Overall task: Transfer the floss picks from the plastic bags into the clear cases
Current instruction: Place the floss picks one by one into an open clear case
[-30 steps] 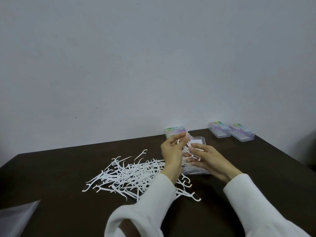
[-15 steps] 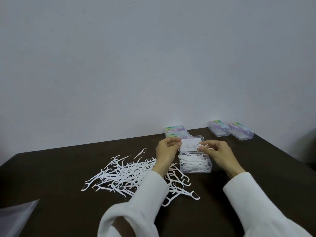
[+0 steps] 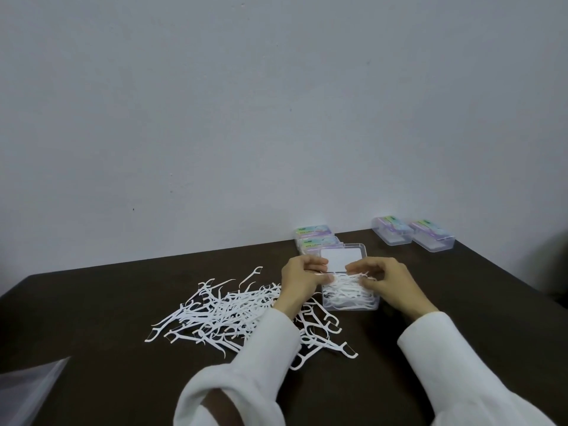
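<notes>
Both hands have dropped from mid-air onto the open clear case [image 3: 350,298] since a second ago, bringing their bundle of picks down into it. Left hand [image 3: 302,276] sits at the case's left rim, fingers curled and pinching the ends of the floss picks in the case [image 3: 345,290]; right hand [image 3: 385,279] mirrors it over the right rim, fingertips curled down onto the same bundle, seemingly pressing it flat.

These picks look featherlight, thin and springy, and probably slick; their hooked heads snag one another, so a bundle likely tangles rather than lies neat. My guess is they are best taken by the straight handles, several aligned at once, and squeezed gently from both ends.

They are small white plastic pieces, each a slim pointed handle ending in a C-shaped head.

Just behind the hands stands the case's raised lid [image 3: 342,256]. Left of and beneath the left forearm sprawls the loose pile of picks [image 3: 221,312] on the dark table [image 3: 92,302]. Two labelled cases [image 3: 315,238] lie beyond the left hand, two more cases [image 3: 412,238] well beyond the right. A plastic bag [image 3: 27,385] lies far to the left, nearer the person.
</notes>
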`<state>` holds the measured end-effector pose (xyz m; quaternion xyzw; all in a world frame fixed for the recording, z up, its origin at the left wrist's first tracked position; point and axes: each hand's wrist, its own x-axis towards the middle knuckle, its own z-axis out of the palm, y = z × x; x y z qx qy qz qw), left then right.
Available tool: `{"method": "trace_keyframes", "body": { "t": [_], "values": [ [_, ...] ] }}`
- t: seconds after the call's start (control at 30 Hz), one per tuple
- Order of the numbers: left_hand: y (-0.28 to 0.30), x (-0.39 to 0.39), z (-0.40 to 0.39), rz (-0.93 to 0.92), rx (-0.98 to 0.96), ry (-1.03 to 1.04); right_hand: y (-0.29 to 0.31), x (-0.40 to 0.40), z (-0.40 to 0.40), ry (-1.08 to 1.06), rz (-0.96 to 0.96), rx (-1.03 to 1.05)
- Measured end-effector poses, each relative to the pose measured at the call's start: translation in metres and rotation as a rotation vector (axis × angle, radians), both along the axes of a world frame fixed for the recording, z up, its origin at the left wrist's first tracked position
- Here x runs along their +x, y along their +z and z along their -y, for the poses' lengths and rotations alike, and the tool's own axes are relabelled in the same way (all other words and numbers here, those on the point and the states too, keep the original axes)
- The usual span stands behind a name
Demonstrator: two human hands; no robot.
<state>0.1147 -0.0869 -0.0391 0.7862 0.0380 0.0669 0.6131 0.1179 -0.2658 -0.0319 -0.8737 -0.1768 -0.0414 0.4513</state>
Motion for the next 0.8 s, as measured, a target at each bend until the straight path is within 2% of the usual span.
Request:
{"method": "trace_keyframes", "body": {
  "t": [0.2,0.5,0.67,0.8],
  "values": [
    [0.004,0.002,-0.008,0.022,0.003,0.015,-0.003,0.003,0.006,-0.073,-0.005,0.095],
    [0.001,0.001,-0.005,0.124,-0.067,0.006,0.0,0.001,0.015,-0.031,-0.061,0.054],
    [-0.002,-0.005,0.007,0.219,0.088,-0.082,-0.002,0.002,0.017,-0.081,-0.03,0.07],
    [-0.005,-0.006,0.009,0.304,0.185,0.023,-0.008,0.007,0.019,-0.169,-0.034,0.102]
  ]
}}
